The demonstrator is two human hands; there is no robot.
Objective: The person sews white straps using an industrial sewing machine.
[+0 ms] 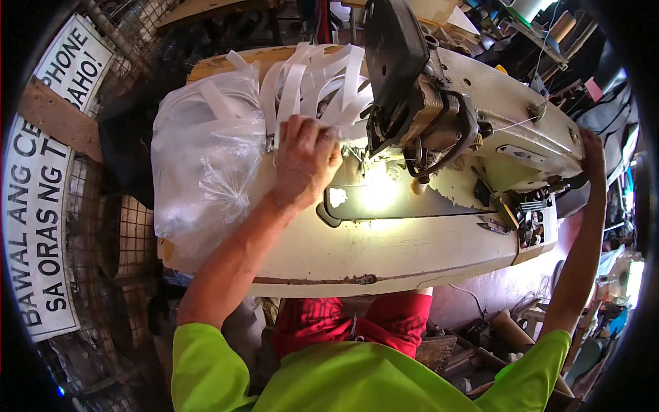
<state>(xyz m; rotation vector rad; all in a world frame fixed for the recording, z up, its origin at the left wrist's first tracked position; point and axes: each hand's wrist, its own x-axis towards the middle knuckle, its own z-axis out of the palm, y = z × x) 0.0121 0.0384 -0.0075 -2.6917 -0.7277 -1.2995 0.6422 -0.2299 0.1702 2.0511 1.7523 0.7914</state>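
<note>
In the head view, a loose heap of flat white strips lies in the upper middle of the frame, on the worn cream-coloured bench. Beside it, towards the upper left, a clear plastic bag with more pale coils showing inside rests on the same surface.

The left hand is at the near edge of the heap, just left of the lit needle area of the large beige sewing machine. Its fingers curl inward; whether the grip pinches a strip cannot be told, as the fingertips face away.

At the right of the frame, the right hand is against the far end of the machine; its grip is mostly hidden, so its closure cannot be told.

The step in hand looks like handling strip beside the needle. As a judgement, the next move calls for a flat, untwisted strip and fingers kept clear of the needle.
</note>
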